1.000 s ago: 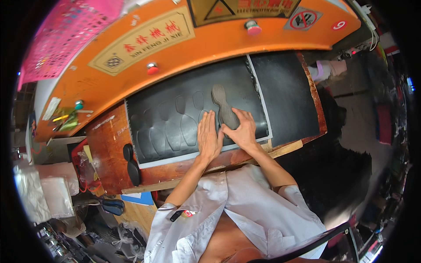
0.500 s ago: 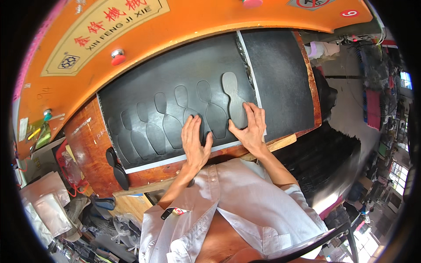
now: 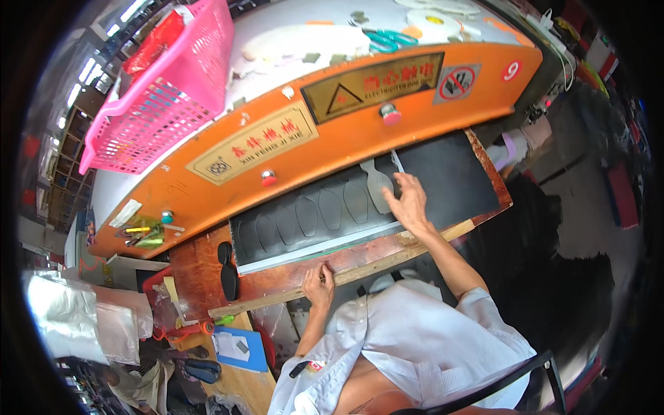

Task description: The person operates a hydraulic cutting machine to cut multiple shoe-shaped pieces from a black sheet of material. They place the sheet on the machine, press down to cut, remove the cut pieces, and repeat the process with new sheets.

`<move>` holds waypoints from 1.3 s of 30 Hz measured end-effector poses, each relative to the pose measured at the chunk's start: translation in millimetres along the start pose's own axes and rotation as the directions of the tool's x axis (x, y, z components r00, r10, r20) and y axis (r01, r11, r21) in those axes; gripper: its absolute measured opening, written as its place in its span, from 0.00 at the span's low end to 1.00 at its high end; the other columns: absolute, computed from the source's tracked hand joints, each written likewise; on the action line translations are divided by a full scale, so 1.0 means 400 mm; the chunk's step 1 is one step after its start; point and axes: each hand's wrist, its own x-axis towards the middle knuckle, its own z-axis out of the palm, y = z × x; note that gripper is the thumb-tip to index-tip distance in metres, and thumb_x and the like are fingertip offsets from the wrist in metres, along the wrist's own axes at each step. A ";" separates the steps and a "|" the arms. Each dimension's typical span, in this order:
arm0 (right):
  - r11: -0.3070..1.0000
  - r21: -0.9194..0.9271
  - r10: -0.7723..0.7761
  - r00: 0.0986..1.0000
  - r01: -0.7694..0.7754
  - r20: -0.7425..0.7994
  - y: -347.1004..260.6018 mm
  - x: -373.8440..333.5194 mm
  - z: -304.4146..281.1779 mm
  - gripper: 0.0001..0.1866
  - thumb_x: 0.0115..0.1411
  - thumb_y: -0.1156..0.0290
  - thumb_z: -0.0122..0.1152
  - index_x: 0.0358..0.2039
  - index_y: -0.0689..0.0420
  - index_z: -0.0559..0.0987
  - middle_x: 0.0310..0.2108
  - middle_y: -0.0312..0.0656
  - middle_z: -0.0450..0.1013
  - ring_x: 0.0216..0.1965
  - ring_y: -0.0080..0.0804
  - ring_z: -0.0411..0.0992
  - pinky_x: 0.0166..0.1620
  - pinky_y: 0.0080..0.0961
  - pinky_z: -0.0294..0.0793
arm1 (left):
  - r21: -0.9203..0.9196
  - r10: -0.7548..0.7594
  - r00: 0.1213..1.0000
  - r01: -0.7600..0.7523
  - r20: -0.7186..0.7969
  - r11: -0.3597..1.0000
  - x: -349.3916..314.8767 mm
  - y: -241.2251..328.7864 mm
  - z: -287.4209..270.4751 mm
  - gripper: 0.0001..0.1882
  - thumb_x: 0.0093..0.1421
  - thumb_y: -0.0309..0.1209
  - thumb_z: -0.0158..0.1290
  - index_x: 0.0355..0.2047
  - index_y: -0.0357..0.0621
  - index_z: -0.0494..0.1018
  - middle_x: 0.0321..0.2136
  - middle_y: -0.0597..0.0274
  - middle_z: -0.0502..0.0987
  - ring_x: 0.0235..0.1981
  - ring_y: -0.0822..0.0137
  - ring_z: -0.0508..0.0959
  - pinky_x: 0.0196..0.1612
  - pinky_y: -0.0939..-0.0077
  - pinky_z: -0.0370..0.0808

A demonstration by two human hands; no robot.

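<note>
My right hand (image 3: 408, 202) is over a grey sole-shaped piece (image 3: 375, 185), its thumb and fingers apart, the thumb by the piece's edge. That piece lies on a black sheet (image 3: 280, 211), at the right end of a row of several sole-shaped outlines (image 3: 330, 209) marked in the sheet. My left hand (image 3: 319, 286) has its fingers curled in and rests at the front edge of the reddish-brown wooden board (image 3: 266, 278); nothing shows in it. On the board left of the sheet lie black soles (image 3: 228, 273).
An orange machine beam (image 3: 332, 131) with red push buttons (image 3: 268, 178) spans the far side of the board. On top stand a pink basket (image 3: 162, 104) and teal scissors (image 3: 391, 39). A blue clipboard (image 3: 257, 351) and clear plastic bags (image 3: 66, 315) are at the lower left.
My head view has shifted, showing more of the machine top. My left hand has drawn back from the black sheet to the board's front edge and curled. My right hand stays by the grey piece.
</note>
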 end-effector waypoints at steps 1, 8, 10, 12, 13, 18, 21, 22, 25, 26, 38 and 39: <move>0.993 0.089 0.077 0.997 -0.075 -0.022 -0.019 0.033 -0.026 0.18 0.60 0.64 0.73 0.45 0.62 0.81 0.40 0.48 0.77 0.41 0.45 0.77 0.46 0.38 0.78 | -0.008 -0.033 0.999 0.033 -0.007 0.999 0.018 -0.001 0.010 0.07 0.61 0.24 0.61 0.39 0.43 0.84 0.23 0.54 0.79 0.25 0.52 0.79 0.32 0.61 0.76; 0.955 0.134 -0.256 0.964 0.264 -0.076 -0.123 0.290 -0.073 0.05 0.66 0.73 0.63 0.38 0.61 0.79 0.30 0.42 0.74 0.33 0.36 0.74 0.39 0.33 0.75 | 0.018 -0.268 0.960 0.267 0.081 0.963 0.166 -0.009 0.079 0.09 0.65 0.32 0.56 0.39 0.42 0.84 0.26 0.50 0.82 0.33 0.47 0.81 0.42 0.52 0.77; 0.952 0.215 -0.222 0.975 0.220 -0.013 -0.090 0.278 -0.073 0.05 0.65 0.71 0.63 0.37 0.59 0.80 0.31 0.43 0.76 0.35 0.41 0.76 0.40 0.37 0.75 | 0.019 -0.289 0.953 0.288 0.096 0.957 0.223 -0.025 0.098 0.10 0.65 0.34 0.56 0.38 0.43 0.84 0.26 0.50 0.82 0.34 0.46 0.81 0.43 0.51 0.77; 0.963 0.229 -0.159 0.984 0.139 0.074 -0.029 0.229 -0.077 0.07 0.63 0.69 0.64 0.38 0.58 0.81 0.32 0.43 0.77 0.38 0.44 0.77 0.42 0.40 0.76 | 0.012 -0.287 0.957 0.287 0.042 0.958 0.271 -0.036 0.118 0.11 0.64 0.35 0.56 0.38 0.43 0.83 0.26 0.51 0.81 0.35 0.46 0.81 0.43 0.51 0.77; 0.976 0.210 -0.083 0.993 0.063 0.089 -0.003 0.193 -0.069 0.07 0.63 0.69 0.65 0.38 0.58 0.81 0.33 0.43 0.78 0.39 0.44 0.77 0.43 0.41 0.76 | 0.029 -0.282 0.959 0.281 0.040 0.959 0.293 -0.042 0.124 0.11 0.64 0.35 0.56 0.38 0.42 0.83 0.26 0.51 0.81 0.34 0.46 0.81 0.43 0.51 0.77; 0.999 0.040 -0.027 0.963 0.017 0.267 0.072 0.007 -0.002 0.16 0.60 0.66 0.67 0.44 0.63 0.83 0.42 0.52 0.80 0.46 0.52 0.77 0.53 0.47 0.74 | 0.068 -0.316 0.946 0.311 0.077 0.948 0.343 -0.036 0.132 0.10 0.63 0.35 0.56 0.33 0.42 0.83 0.21 0.53 0.81 0.29 0.48 0.80 0.41 0.52 0.76; 0.999 0.015 -0.036 0.950 0.033 0.310 0.065 -0.071 0.045 0.19 0.60 0.63 0.68 0.47 0.64 0.83 0.46 0.53 0.80 0.52 0.52 0.75 0.59 0.47 0.71 | 0.127 -0.379 0.919 0.365 0.111 0.922 0.348 -0.032 0.125 0.10 0.62 0.35 0.57 0.32 0.43 0.83 0.22 0.53 0.81 0.29 0.49 0.81 0.38 0.52 0.77; 0.998 0.023 -0.059 0.949 0.055 0.310 0.059 -0.090 0.055 0.21 0.60 0.64 0.68 0.49 0.64 0.82 0.49 0.52 0.80 0.54 0.51 0.74 0.61 0.46 0.69 | 0.111 -0.325 0.943 0.316 0.075 0.942 0.346 -0.030 0.122 0.10 0.62 0.36 0.57 0.32 0.45 0.83 0.22 0.52 0.81 0.29 0.49 0.82 0.36 0.52 0.77; 0.988 -0.038 -0.139 0.962 0.152 0.237 0.046 -0.120 0.070 0.22 0.59 0.63 0.69 0.50 0.64 0.82 0.50 0.51 0.80 0.57 0.51 0.73 0.62 0.46 0.68 | 0.073 -0.301 0.948 0.295 0.104 0.953 0.339 -0.030 0.113 0.11 0.62 0.38 0.57 0.32 0.45 0.83 0.24 0.51 0.82 0.30 0.48 0.83 0.37 0.52 0.78; 0.986 -0.049 -0.145 0.963 0.160 0.227 0.045 -0.122 0.070 0.22 0.58 0.63 0.69 0.49 0.63 0.82 0.51 0.50 0.80 0.57 0.51 0.73 0.63 0.47 0.67 | 0.105 -0.295 0.948 0.283 0.121 0.953 0.337 -0.030 0.110 0.11 0.62 0.38 0.57 0.33 0.45 0.83 0.26 0.51 0.83 0.32 0.47 0.83 0.40 0.52 0.78; 0.988 -0.154 0.049 0.951 -0.002 0.305 0.038 -0.232 0.040 0.16 0.58 0.63 0.67 0.43 0.59 0.86 0.41 0.52 0.83 0.50 0.50 0.78 0.56 0.45 0.72 | -0.087 -0.223 0.938 0.254 0.263 0.963 0.194 -0.051 0.054 0.09 0.64 0.33 0.58 0.39 0.43 0.83 0.34 0.50 0.83 0.40 0.48 0.81 0.47 0.54 0.76; 0.990 -0.141 0.023 0.963 0.016 0.270 0.035 -0.263 0.019 0.16 0.58 0.64 0.67 0.43 0.60 0.86 0.41 0.51 0.83 0.50 0.50 0.78 0.56 0.45 0.72 | -0.068 -0.178 0.953 0.201 0.247 0.977 0.159 -0.039 0.039 0.09 0.63 0.32 0.58 0.40 0.43 0.83 0.34 0.50 0.83 0.40 0.49 0.81 0.47 0.55 0.76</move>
